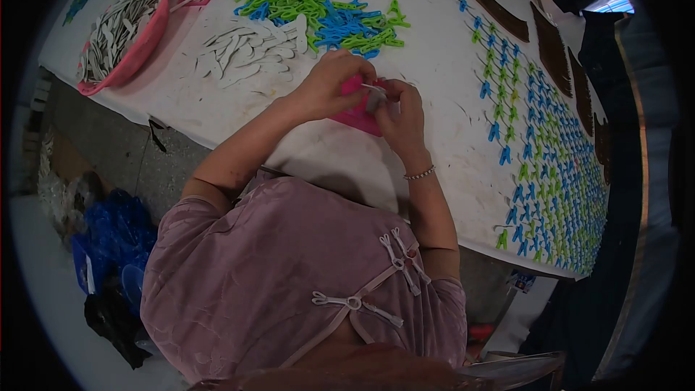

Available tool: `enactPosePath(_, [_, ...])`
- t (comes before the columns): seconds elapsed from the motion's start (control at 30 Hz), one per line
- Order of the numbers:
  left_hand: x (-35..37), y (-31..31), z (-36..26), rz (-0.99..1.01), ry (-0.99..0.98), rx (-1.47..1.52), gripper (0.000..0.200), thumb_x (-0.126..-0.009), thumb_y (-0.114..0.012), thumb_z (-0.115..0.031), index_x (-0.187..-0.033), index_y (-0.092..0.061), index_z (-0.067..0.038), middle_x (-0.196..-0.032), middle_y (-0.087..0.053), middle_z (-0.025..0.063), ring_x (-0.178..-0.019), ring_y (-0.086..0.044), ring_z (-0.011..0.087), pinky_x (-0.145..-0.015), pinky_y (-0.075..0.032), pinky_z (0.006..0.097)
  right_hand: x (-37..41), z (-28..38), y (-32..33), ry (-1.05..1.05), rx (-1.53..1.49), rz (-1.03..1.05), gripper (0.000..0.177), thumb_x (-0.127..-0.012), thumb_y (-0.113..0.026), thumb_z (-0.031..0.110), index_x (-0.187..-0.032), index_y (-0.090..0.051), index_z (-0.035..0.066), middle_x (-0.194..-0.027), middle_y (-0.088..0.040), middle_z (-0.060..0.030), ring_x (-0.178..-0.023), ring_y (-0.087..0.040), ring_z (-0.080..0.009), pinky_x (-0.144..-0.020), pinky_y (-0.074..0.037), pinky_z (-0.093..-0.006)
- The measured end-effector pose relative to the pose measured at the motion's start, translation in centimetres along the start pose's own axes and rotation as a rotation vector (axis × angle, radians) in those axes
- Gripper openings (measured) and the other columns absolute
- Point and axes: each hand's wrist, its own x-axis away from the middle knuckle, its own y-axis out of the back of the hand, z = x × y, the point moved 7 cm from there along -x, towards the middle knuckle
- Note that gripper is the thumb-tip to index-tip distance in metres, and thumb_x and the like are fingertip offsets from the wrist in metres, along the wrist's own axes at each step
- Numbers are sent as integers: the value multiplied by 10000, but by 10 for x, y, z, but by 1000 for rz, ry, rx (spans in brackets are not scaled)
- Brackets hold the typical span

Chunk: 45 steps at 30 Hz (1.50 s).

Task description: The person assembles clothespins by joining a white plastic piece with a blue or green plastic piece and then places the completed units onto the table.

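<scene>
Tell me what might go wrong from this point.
The small pale piece pinched between the left grip and right grip is tiny, so it might slip and drop.

The loose white strips lie close to the heap of blue and green clothespins, so a stray sweep of the left grip could mix the two.

The heaped pink bowl sits near the table's edge, so a knock could spill it.

A heap of clothespins (334, 20) lies on the surface (463, 188) beyond the person's left hand (333, 87) and right hand (402, 122), with loose strips (253, 49) to its left and a strip-filled basin (139, 56) farther left; clothespin rows (556, 174) line the right side.
</scene>
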Motion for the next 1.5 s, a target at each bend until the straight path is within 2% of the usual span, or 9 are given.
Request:
enactPosePath(0.33, [4,-31,30,131,161,53,242,-721,-682,-145,-937,-579,-107,-859,-612,39,-841,-531,233,-816,-389,357,11,-7,17,-26,129,6,373,-694,-631,27,-1059,-558,32,-819,-572,-78,-791,-528,-264,-719,-411,-391])
enactPosePath(0.57, [-4,-37,27,156,136,19,252,-706,-682,-136,-931,-571,-110,-845,-615,35,-815,-536,239,-793,-399,359,6,4,31,16,214,7,380,-679,-627,27,-1052,-557,42,-822,-568,-76,-792,-524,-265,-746,-400,-389])
enactPosePath(0.83, [-19,-59,10,181,98,172,208,-705,-666,-114,-890,-573,-99,-815,-632,28,-829,-549,232,-766,-423,366,-15,39,58,59,279,-2,392,-671,-598,5,-1057,-560,57,-840,-541,-72,-791,-512,-245,-776,-413,-360])
enactPosePath(0.9, [-20,-55,7,142,96,169,219,-705,-670,-108,-897,-565,-88,-817,-629,35,-816,-557,236,-752,-433,361,-21,29,55,-126,9,56,379,-703,-574,-30,-1076,-568,37,-914,-572,-51,-878,-543,-177,-831,-451,-315])
enactPosePath(0.97, [-20,-49,12,100,98,163,231,-705,-673,-103,-904,-558,-76,-820,-626,43,-804,-566,239,-737,-442,356,-29,9,54,-136,-65,69,370,-727,-580,-13,-1093,-567,37,-944,-580,-59,-884,-556,-170,-830,-462,-307])
enactPosePath(1.03, [-16,-41,26,19,170,363,273,-693,-674,-41,-932,-542,-54,-848,-567,53,-769,-536,194,-708,-440,311,-39,-19,46,-148,-144,87,361,-751,-586,4,-1110,-567,36,-973,-589,-68,-889,-570,-163,-830,-472,-298])
enactPosePath(1.1, [-12,-34,31,-19,178,360,279,-700,-679,-41,-938,-533,-46,-842,-556,54,-767,-530,181,-703,-443,295,-50,-55,28,-243,42,137,278,-791,-577,49,-1069,-585,31,-994,-572,-130,-889,-582,-260,-776,-482,-350])
enactPosePath(1.2, [-8,-32,41,-54,200,394,288,-715,-683,-44,-952,-519,-40,-839,-535,51,-764,-510,157,-710,-443,274,-72,-75,3,-186,217,175,274,-814,-599,95,-1081,-586,35,-1035,-572,-148,-891,-599,-301,-770,-492,-374])
enactPosePath(1.5, [-4,-22,64,-88,294,484,327,-737,-679,-56,-996,-479,-58,-860,-522,23,-788,-499,117,-732,-430,257,-97,-79,-23,-85,397,279,213,-796,-653,160,-971,-580,60,-1006,-559,-155,-839,-600,-333,-731,-494,-413])
